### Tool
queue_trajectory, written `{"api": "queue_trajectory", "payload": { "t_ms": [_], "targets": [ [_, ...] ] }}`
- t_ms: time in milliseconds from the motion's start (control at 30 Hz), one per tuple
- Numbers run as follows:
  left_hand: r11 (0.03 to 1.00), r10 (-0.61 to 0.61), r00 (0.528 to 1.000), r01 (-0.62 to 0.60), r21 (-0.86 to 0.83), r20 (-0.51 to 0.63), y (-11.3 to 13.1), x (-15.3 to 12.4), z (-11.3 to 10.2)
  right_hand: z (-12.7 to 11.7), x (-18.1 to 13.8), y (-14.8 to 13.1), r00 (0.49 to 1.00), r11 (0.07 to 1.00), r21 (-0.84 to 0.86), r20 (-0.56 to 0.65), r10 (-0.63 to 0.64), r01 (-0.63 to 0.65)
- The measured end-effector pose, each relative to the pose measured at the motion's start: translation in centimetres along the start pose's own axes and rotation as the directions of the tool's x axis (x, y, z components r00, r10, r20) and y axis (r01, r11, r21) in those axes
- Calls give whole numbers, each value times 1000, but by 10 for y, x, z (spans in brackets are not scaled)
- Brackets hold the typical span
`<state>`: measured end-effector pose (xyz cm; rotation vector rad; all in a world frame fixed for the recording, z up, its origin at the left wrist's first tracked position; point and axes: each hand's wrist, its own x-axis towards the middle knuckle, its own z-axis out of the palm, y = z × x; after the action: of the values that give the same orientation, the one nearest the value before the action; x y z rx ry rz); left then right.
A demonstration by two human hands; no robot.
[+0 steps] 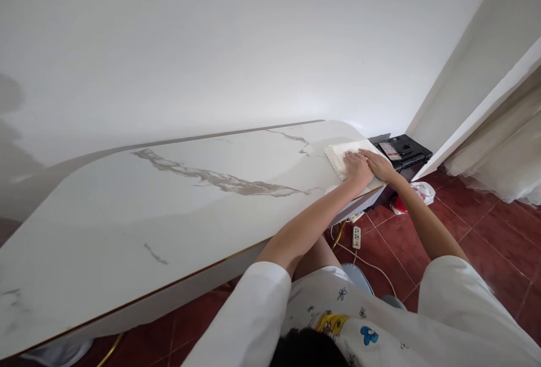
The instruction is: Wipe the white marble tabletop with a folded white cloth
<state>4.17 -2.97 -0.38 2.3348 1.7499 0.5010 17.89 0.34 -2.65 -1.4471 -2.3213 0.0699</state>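
A folded white cloth (pixel 338 156) with a scalloped edge lies on the white marble-patterned tabletop (pixel 236 220), near its rounded right end. My left hand (pixel 358 168) presses down on the cloth, fingers laid forward over it. Close against it on the right, my right hand (pixel 378 165) also rests flat on the cloth, its fingers stretched left towards my left hand. Both palms face down, so the undersides of the fingers are hidden. Parts of the cloth stick out to the left of and beyond the hands.
A white wall (pixel 236 45) runs behind the table. Past its right end stands a black case (pixel 408 150). On the red tiled floor (pixel 477 248) are a power strip (pixel 357 237) with a cable and a red-and-white bag (pixel 422 192). A pale curtain (pixel 502 136) hangs at right.
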Motion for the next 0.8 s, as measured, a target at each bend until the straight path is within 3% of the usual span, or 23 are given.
{"api": "queue_trajectory", "payload": {
  "t_ms": [367, 800],
  "targets": [
    [999, 35, 999, -35, 23, -7, 17, -31, 2, -14, -40, -15, 1000, 1000, -6, 13, 17, -17],
    [998, 63, 998, -63, -17, -13, 32, -21, 7, -24, -40, 3, 999, 999, 3, 7, 43, -43]
  ]
}}
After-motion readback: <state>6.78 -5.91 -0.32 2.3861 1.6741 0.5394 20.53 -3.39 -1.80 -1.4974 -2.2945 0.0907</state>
